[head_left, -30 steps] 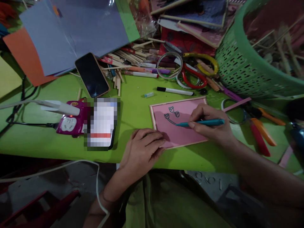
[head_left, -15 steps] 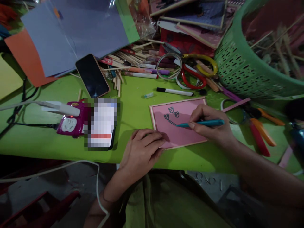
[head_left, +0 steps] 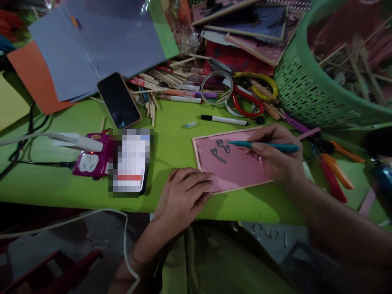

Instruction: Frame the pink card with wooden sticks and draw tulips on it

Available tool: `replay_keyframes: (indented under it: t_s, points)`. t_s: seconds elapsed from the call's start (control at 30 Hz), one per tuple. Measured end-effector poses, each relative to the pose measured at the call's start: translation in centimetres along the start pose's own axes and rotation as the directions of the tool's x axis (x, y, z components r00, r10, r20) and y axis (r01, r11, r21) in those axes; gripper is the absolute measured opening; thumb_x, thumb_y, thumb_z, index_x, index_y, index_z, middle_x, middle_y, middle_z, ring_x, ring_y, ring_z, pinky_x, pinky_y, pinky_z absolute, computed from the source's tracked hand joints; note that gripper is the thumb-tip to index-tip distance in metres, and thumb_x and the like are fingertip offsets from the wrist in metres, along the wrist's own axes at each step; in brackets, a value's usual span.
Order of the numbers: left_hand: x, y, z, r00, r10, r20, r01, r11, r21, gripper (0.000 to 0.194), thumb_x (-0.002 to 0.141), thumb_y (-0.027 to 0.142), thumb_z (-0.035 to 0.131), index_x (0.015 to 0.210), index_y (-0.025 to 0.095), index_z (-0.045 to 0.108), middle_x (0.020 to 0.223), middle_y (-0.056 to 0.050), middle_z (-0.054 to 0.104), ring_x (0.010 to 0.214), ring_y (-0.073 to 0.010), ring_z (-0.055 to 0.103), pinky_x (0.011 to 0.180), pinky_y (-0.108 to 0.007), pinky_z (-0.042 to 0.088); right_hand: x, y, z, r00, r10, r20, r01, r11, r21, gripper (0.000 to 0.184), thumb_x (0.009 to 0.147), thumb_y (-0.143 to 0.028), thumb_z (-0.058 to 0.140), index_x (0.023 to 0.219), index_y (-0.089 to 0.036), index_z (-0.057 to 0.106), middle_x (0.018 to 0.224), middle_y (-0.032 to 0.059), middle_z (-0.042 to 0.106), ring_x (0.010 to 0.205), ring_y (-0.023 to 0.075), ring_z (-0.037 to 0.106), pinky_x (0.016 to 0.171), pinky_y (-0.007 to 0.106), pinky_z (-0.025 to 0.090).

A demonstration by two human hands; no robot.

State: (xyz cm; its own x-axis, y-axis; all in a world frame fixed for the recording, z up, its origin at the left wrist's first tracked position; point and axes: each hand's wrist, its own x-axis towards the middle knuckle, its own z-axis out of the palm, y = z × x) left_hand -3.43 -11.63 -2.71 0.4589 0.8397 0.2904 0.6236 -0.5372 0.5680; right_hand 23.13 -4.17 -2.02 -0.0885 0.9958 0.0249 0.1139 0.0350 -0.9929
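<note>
A pink card (head_left: 239, 171) with a thin pale wooden frame lies on the green table. Three small dark tulip outlines are drawn on it, and a double-line stem runs down from the leftmost one. My right hand (head_left: 280, 157) grips a teal felt-tip pen (head_left: 277, 146), its tip pointing left beside the upper two flowers; I cannot tell whether it touches the card. Resting flat, my left hand (head_left: 185, 194) has its fingers stretched over the card's lower left edge. A small teal pen cap (head_left: 191, 124) and a white marker with a black cap (head_left: 224, 119) lie behind the card.
To the left are a dark phone (head_left: 119, 100), a second phone with a blurred screen (head_left: 131, 159) and a magenta power strip (head_left: 92, 157) with cables. Scissors (head_left: 248, 104), a tape roll (head_left: 203, 87) and sticks are at the back. A green basket (head_left: 294, 77) and orange-red pliers (head_left: 333, 175) stand right.
My right hand has lifted the pen from the lower end of the stem and moved it up and slightly right, beside the flowers. My left hand stays in place.
</note>
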Motion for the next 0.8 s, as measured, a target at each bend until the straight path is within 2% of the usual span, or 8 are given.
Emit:
replay_keyframes:
  t_s: [0.17, 0.27, 0.47, 0.8]
  points:
    - [0.05, -0.03, 0.01, 1.0, 0.012, -0.014, -0.012, 1.0, -0.003, 0.018, 0.101, 0.023, 0.063, 0.114, 0.024, 0.076, 0.119, -0.002, 0.082, 0.111, -0.0223, 0.069, 0.096, -0.043, 0.057, 0.53, 0.0, 0.34, 0.999, 0.029, 0.013, -0.029, 0.999, -0.033, 0.014, 0.087, -0.041, 0.083, 0.094, -0.03, 0.077, 0.091, 0.0046, 0.074, 0.083, 0.0233, 0.068, 0.073, 0.038, 0.052]
    - [0.1, 0.01, -0.04, 1.0, 0.017, -0.014, -0.017, 1.0, -0.008, 0.019, 0.1, 0.022, 0.063, 0.114, 0.023, 0.077, 0.118, -0.002, 0.082, 0.112, -0.0221, 0.068, 0.096, -0.043, 0.057, 0.61, 0.38, 0.44, 1.0, 0.013, 0.014, -0.012, 0.998, -0.069, 0.016, 0.085, -0.041, 0.085, 0.09, -0.03, 0.075, 0.086, 0.0023, 0.071, 0.076, 0.0214, 0.066, 0.069, 0.037, 0.053]
    - [-0.01, -0.04, -0.01, 1.0, 0.004, -0.003, -0.004, 1.0, -0.02, 0.021, 0.099, 0.019, 0.064, 0.114, 0.023, 0.077, 0.119, -0.003, 0.082, 0.112, -0.0227, 0.068, 0.096, -0.044, 0.057, 0.78, 0.64, 0.57, 0.998, 0.059, 0.014, -0.058, 0.994, -0.09, 0.028, 0.082, -0.047, 0.086, 0.085, -0.031, 0.064, 0.077, 0.0001, 0.068, 0.068, 0.0214, 0.067, 0.059, 0.037, 0.053]
    - [-0.02, -0.04, -0.03, 1.0, 0.018, -0.026, -0.017, 1.0, 0.009, 0.018, 0.101, 0.022, 0.063, 0.113, 0.023, 0.076, 0.119, -0.001, 0.082, 0.111, -0.0227, 0.068, 0.093, -0.043, 0.057, 1.04, 0.05, 0.93, 0.999, 0.037, 0.022, -0.034, 0.989, -0.146, 0.027, 0.082, -0.042, 0.086, 0.08, -0.029, 0.062, 0.071, -0.0009, 0.069, 0.064, 0.0195, 0.066, 0.055, 0.035, 0.052]
